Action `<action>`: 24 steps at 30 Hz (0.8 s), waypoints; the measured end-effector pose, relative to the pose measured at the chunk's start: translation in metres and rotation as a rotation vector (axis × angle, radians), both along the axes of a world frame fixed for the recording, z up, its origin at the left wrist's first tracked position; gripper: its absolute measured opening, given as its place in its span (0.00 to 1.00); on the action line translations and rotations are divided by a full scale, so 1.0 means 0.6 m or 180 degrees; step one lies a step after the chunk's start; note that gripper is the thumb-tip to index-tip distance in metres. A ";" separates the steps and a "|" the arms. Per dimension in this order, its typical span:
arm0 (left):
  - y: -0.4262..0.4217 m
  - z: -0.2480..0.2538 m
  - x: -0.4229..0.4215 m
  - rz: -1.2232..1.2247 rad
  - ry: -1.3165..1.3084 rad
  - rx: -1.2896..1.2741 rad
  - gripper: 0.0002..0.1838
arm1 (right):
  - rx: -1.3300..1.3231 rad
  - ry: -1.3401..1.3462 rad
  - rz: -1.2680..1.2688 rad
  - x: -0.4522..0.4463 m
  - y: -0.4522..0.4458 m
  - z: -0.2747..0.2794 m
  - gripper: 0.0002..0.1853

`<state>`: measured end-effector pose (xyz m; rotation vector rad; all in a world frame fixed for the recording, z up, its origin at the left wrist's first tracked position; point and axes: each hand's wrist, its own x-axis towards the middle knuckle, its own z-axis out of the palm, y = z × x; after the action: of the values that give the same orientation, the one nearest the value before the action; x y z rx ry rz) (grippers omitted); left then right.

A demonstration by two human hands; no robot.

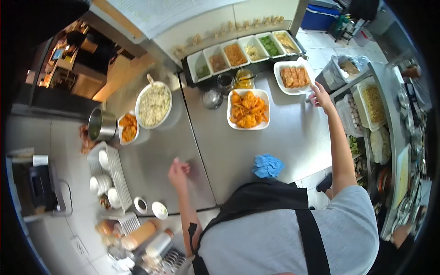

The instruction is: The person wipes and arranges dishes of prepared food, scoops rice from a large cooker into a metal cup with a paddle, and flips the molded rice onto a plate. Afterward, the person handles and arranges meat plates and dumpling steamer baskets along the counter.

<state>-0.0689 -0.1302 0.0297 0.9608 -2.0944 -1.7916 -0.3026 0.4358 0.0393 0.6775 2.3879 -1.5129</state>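
My left hand [178,171] hovers over the left steel counter, its fingers curled in with nothing visible between them. My right hand [322,97] reaches forward to the lower right corner of a white square dish [280,85]. Its fingers are apart; whether they touch the rim is unclear. Browned slices of food [294,77] lie in rows in that dish. A small pinkish-grey item [311,101] shows by the right fingertips, too small to name. Left of it stands a white bowl of orange-coated pieces [249,109]. A crumpled blue cloth or glove [268,165] lies near my apron.
Along the back is a rack of white ingredient tubs [234,55], with a jar of yellow liquid [244,79] before it. At left are a large pale-filled bowl [154,104], a steel pot [102,124] and a crockery basket [118,160]. Shelving [389,114] stands right.
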 end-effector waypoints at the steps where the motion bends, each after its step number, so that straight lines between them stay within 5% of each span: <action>1: 0.036 -0.003 -0.001 -0.0228 -0.0114 -0.0198 0.20 | -0.0335 0.0109 0.0094 0.001 -0.007 -0.011 0.32; 4: 0.167 0.030 -0.011 -0.0702 -0.0035 -0.0390 0.18 | -0.1262 0.0415 0.0351 -0.024 0.005 -0.072 0.15; 6: 0.242 0.051 -0.013 -0.1282 0.0327 -0.1405 0.13 | -0.1095 0.0455 0.0288 -0.028 -0.006 -0.073 0.17; 10: 0.349 0.080 0.020 -0.1977 -0.0061 -0.1397 0.07 | -0.0959 0.0749 0.0488 0.002 0.039 -0.080 0.19; 17: 0.357 0.070 0.152 -0.0482 -0.0168 -0.1210 0.17 | -0.1124 0.0386 0.1367 0.098 0.012 0.112 0.20; 24: 0.259 0.101 0.249 0.0616 -0.0198 -0.1765 0.10 | -0.1624 -0.0019 0.2853 0.134 -0.289 0.154 0.23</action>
<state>0.0807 0.0252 0.0904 1.0151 -2.2566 -1.0118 -0.2222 0.2622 0.1318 -0.4473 1.7409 -1.5251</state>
